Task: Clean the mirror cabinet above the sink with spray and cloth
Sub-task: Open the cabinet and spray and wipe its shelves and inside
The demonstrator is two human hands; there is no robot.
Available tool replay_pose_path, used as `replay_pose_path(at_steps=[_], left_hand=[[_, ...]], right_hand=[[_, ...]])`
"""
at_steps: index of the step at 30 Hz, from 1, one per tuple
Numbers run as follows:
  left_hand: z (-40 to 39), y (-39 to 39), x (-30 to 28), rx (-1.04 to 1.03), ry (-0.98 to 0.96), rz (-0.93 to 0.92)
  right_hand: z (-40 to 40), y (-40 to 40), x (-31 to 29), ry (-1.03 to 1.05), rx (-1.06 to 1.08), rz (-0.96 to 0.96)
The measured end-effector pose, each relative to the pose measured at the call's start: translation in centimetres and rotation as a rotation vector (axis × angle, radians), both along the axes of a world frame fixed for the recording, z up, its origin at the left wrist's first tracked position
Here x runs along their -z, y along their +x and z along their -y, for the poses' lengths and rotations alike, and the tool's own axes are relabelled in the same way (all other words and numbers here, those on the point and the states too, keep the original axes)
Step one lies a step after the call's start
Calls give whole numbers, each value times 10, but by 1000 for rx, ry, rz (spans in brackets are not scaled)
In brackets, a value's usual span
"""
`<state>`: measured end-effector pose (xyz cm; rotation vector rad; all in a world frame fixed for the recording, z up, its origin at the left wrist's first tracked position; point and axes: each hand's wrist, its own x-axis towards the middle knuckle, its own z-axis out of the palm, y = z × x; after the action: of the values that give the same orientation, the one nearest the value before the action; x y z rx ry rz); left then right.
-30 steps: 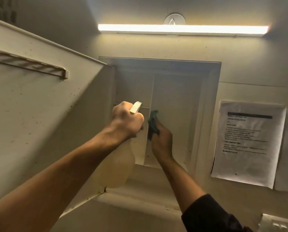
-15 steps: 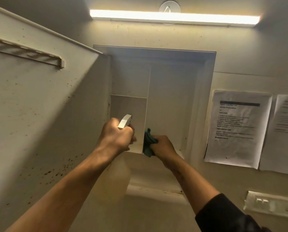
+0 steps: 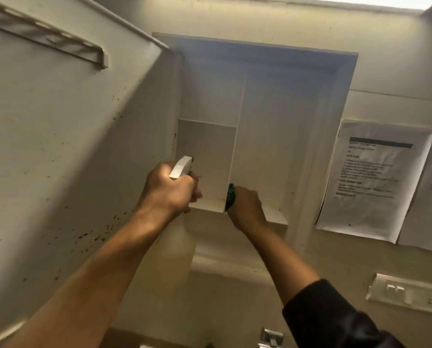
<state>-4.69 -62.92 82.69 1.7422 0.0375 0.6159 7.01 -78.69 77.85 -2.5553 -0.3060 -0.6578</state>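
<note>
The white cabinet hangs open on the wall, its inside split by a vertical divider and a shelf. Its door, swung out to the left, is speckled with brown spots. My left hand grips the head of a spray bottle; the pale, translucent bottle body hangs below my wrist. My right hand holds a green cloth against the foot of the divider, at the bottom shelf of the cabinet's right compartment. Most of the cloth is hidden by my fingers.
Printed paper sheets are stuck to the wall right of the cabinet. A white switch plate sits lower right. A tap top shows at the bottom edge. A rail runs across the door's upper part.
Both hands have come down from the middle of the cabinet to its bottom shelf. The cloth has slid down along the divider, and my view has tilted downward.
</note>
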Motion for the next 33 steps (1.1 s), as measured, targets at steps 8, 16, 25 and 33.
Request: replay_pose_path(at_steps=[8,16,25,33], left_hand=[[-4,-11,16,16,-41,-34],[-5,-10,28,10,-27,-46],[-35,-8,39,12,4,-206],[-33,3,50,5,-22,-186]], right_hand=[[7,13,-20,-152,9,-88],[23,-10,-15,-136,-103,-55],[40,-43,-31,435,-88,-41],[21,-48,-31,535,-39,250]])
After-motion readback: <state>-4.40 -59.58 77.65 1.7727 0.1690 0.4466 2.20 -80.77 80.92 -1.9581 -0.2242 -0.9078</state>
